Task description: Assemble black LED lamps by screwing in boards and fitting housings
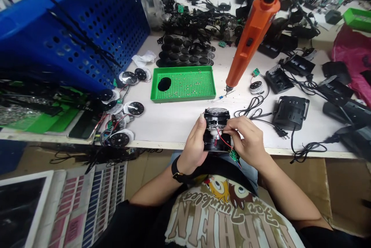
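You hold a black plastic case [217, 143] just over the front edge of the bench [179, 124], near the middle. Your left grip [194, 143] is closed around its side. Your right grip [246, 136] is closed too, with its fingers [230, 124] pinching at the case by a red wire [224, 142]. A small green circuit board [234, 155] hangs from the wire, past the front edge. Behind the case sits a green tray [182, 84] of tiny screws, and an orange electric screwdriver [252, 35] leans just right of it
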Demonstrator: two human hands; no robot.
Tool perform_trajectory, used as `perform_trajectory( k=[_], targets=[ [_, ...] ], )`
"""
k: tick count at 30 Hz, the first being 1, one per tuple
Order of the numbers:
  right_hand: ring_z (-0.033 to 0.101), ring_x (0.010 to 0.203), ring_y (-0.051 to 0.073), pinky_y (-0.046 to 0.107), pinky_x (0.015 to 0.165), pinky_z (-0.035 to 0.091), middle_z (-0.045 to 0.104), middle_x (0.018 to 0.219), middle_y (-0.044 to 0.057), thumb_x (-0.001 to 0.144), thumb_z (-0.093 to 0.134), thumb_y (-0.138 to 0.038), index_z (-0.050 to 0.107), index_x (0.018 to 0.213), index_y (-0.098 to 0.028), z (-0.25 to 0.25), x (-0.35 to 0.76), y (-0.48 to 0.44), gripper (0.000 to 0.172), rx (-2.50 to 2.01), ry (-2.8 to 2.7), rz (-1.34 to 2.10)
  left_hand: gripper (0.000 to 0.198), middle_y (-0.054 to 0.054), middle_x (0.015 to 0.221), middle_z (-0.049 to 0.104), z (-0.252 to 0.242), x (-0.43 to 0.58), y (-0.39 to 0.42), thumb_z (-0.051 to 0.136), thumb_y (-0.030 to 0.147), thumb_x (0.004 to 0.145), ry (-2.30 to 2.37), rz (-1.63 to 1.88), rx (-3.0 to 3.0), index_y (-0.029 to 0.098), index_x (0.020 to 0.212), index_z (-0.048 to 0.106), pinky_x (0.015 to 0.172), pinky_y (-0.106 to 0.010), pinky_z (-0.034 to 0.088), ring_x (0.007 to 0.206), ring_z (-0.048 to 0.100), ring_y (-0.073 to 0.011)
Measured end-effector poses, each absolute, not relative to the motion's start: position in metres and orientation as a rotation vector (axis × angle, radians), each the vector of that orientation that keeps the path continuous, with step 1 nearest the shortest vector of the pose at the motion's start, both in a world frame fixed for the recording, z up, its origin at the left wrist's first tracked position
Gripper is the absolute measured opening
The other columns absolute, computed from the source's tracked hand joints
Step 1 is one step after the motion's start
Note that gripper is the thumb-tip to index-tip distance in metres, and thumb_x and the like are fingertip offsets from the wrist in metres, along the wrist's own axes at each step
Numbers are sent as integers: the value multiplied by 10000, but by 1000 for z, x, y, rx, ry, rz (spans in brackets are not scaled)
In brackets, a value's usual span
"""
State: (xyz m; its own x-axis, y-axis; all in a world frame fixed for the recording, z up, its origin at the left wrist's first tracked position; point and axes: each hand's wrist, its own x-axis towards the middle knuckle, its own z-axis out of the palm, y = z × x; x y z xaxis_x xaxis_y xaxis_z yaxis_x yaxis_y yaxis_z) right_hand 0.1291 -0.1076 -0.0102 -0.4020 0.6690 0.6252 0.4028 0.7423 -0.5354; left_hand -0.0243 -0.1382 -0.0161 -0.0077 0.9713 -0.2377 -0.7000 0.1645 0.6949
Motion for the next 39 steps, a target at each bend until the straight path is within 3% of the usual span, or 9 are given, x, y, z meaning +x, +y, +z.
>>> perform_trajectory(
  k=[5,9,14,19,24,29,34,39],
  targets=[
    [636,839,171,341,788,526,711,876,21,971,592,-25,637,933,-214,-9,130,-105,197,-799,-2022,519,396,-54,1471,638,-22,-29,-138,624,482,1031,829,1422,505,236,1335,689,1290,-442,331,1509,449,-278],
    [669,927,178,347,856,562,720,957,24,968,706,-226,734,955,-244,-13,134,-104,36,-923,-1743,904,497,-51,1453,645,-22,-33,-139,724,448,968,835,1370,549,286,1423,607,1232,-467,415,1419,550,-292],
    [684,1019,178,326,879,604,706,1176,51,919,750,-461,694,1178,-268,-27,134,-107,328,-1032,-1210,1383,567,-75,1419,661,-21,-33,-139,746,443,942,848,1348,562,282,1457,570,1154,-463,490,1344,612,-303],
    [707,1045,199,353,867,612,699,1315,86,925,706,-490,639,1271,-267,-29,128,-112,417,-1025,-1092,1658,528,-76,1387,680,-25,-31,-139,733,461,939,870,1383,554,281,1419,608,1117,-444,512,1298,641,-300],
    [716,1090,224,363,848,619,709,1321,92,917,691,-434,655,1256,-251,-23,121,-110,387,-977,-1018,1753,520,-71,1289,722,-27,-32,-138,743,458,915,896,1390,505,267,1388,636,1084,-438,532,1228,671,-294],
    [677,1246,234,401,1041,575,700,1370,77,904,739,-413,654,1271,-263,-26,113,-113,406,-892,-1065,1724,567,-74,1293,715,-28,-32,-141,722,478,922,884,1411,530,276,1436,594,1096,-436,521,1236,670,-292],
    [689,1240,241,439,1095,562,704,1369,70,927,708,-472,623,1323,-283,-30,109,-116,446,-881,-1080,1716,750,-68,1307,706,-24,-33,-147,811,388,837,910,1404,572,321,1520,507,1015,-411,550,1142,702,-272],
    [615,1371,241,461,1206,478,649,1466,65,977,646,-480,616,1362,-286,-32,104,-119,432,-878,-1114,1661,712,-66,1360,681,-23,-33,-148,812,384,834,928,1431,596,319,1492,547,1075,-421,519,1209,671,-286]
  ],
)
